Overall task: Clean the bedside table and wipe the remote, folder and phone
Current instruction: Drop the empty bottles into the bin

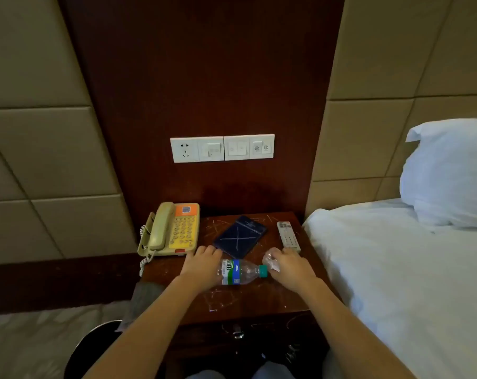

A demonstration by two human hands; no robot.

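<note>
Yellow phone (174,231), worktop (245,299) left. Left hand (204,265) covers the base of the toppled bottle (243,272); grip not discernible. Dark folder (240,236), centre. Right hand (289,265) grasping crumpled plastic (270,259), beside remote (288,236). Advised: remove both litter items before wiping.
</note>
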